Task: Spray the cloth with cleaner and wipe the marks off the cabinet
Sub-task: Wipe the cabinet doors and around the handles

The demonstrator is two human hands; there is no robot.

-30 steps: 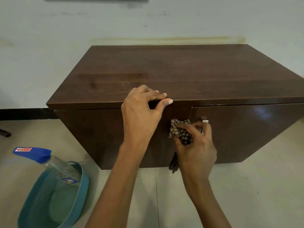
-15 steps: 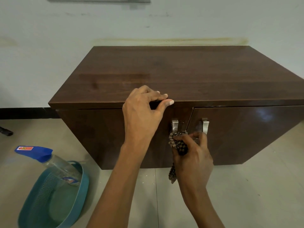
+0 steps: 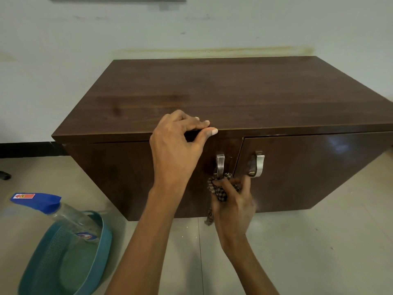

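A low dark-brown cabinet (image 3: 234,96) stands against the wall, with two doors and two metal handles (image 3: 220,165) near the middle seam. My left hand (image 3: 176,145) grips the front top edge of the cabinet, fingers on top and thumb under the lip. My right hand (image 3: 232,201) holds a bunched checkered cloth (image 3: 219,191) against the door fronts just below the handles; a strip of cloth hangs down. A clear spray bottle (image 3: 63,216) with a blue head leans in a basin at lower left.
A teal oval basin (image 3: 93,271) sits on the tiled floor left of my arms. The pale wall runs behind the cabinet, with a black skirting strip (image 3: 27,149) at left. Bare floor tiles (image 3: 319,241) lie to the right.
My right hand has slid the cloth down the door fronts, from over the handles to below them, uncovering both handles. My left hand kept its grip on the edge.
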